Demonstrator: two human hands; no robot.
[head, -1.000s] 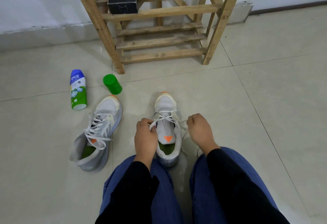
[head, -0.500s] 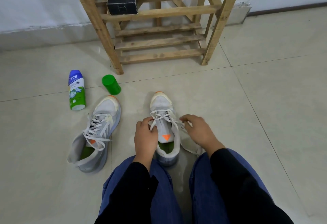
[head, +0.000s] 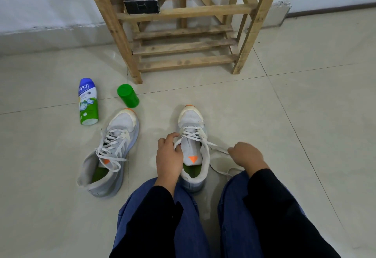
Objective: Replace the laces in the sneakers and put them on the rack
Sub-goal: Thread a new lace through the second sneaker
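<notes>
Pinches the lace of the sneaker, toe at 12 o'clock between the knees, with the left hand at 9 o'clock; grips the loose lace end in the curled right hand at 3 o'clock. Second sneaker farther out at 9 o'clock; rack at 12 o'clock.

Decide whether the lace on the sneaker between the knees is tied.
Untied: the lace runs loose, one end pinched by the left hand, the other stretched to the right hand.
</notes>
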